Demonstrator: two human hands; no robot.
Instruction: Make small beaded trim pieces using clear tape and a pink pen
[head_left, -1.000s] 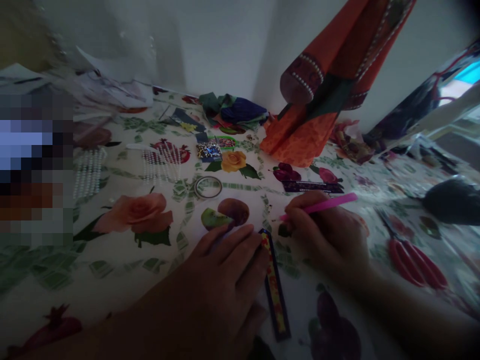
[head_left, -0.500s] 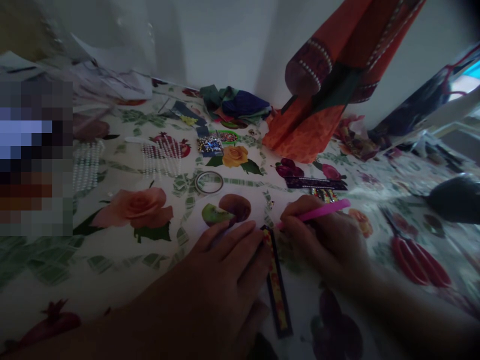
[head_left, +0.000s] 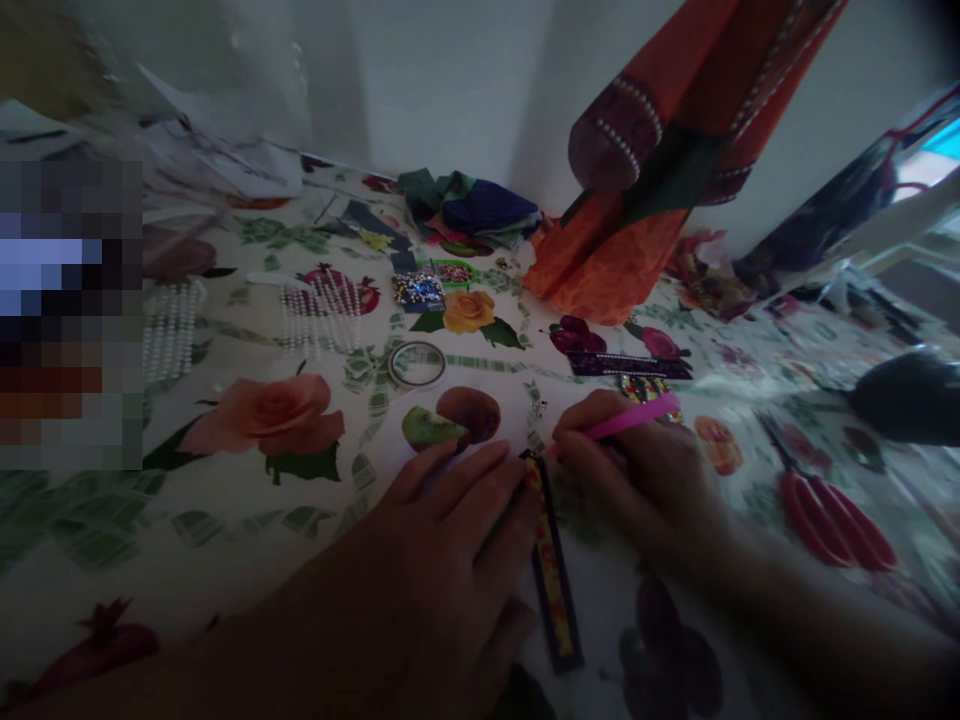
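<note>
Two hands | left hand (head_left: 420, 570): fingers spread flat, touching narrow patterned strip (head_left: 550, 570) | right hand (head_left: 637, 480): fingers curled around pink stick (head_left: 626, 425) | strip: near, between hands, on floral worktop (head_left: 225, 570); looks light, thin; take by edges

The pink stick (head_left: 628, 421) looks like smooth plastic. The table cover (head_left: 225, 590) is shiny and slick. The orange cloth (head_left: 600, 265) looks soft and matt, with glossy pearl beads (head_left: 619, 148).

A patterned strip (head_left: 551, 570) and scissors (head_left: 832, 525) lie on a floral tablecloth (head_left: 187, 590).
</note>
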